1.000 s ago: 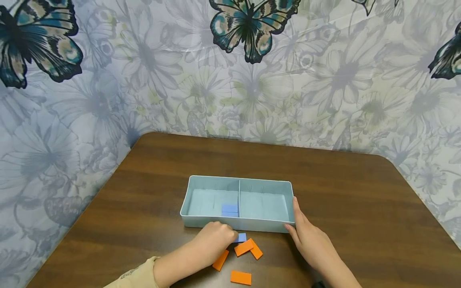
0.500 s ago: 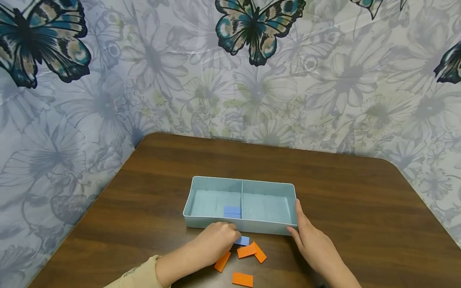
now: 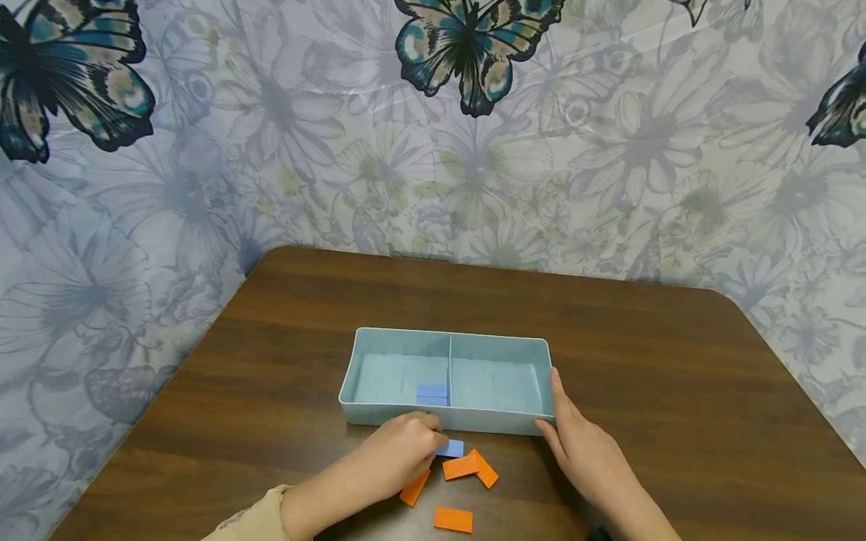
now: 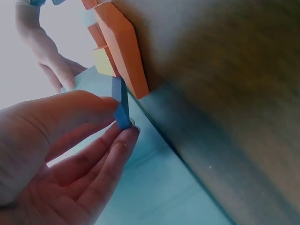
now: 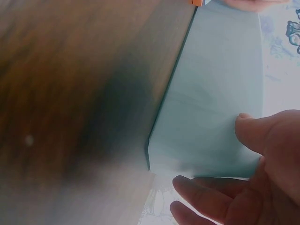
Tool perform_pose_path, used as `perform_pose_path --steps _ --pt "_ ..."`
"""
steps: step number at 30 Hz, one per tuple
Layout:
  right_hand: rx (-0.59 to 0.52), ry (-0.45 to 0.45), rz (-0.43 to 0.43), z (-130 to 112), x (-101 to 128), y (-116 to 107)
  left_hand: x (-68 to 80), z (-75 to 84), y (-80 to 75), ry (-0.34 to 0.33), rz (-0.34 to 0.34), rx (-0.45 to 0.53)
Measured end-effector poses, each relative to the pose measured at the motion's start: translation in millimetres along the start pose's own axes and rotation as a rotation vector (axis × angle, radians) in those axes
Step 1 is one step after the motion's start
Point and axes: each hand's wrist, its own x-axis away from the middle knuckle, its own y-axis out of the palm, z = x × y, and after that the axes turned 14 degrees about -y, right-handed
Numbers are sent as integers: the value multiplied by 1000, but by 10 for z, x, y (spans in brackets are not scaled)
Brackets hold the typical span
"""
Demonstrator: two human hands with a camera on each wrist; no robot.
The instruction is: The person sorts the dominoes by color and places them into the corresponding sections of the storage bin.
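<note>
A pale blue two-compartment tray (image 3: 379,333) sits on the brown table. Inside its left compartment lies one blue tile (image 3: 431,394). My left hand (image 3: 406,448) pinches another blue tile (image 3: 450,448) (image 4: 121,104) between thumb and fingertips, just in front of the tray's near wall. Several orange tiles (image 3: 461,467) (image 4: 122,44) lie on the table beside that hand. My right hand (image 3: 575,439) (image 5: 253,178) rests against the tray's right end, fingers straight, thumb on the front wall.
The tray's right compartment (image 3: 497,384) holds nothing. A floral curtain with butterflies (image 3: 473,52) hangs behind the table. The table (image 3: 676,361) runs wide to the right and back of the tray.
Both hands stay in place; the left hand keeps its pinch on the blue tile. Only the head view shifts slightly.
</note>
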Motion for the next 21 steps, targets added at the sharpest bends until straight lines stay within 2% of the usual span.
perform_pose_path --steps 10,18,21 --pt "0 8 -18 7 -11 -10 9 -25 -5 15 14 100" --pt "-2 2 -16 19 -5 -4 32 -84 -103 29 51 309" --pt "1 0 -15 19 -5 -5 31 -107 -157 40 71 350"
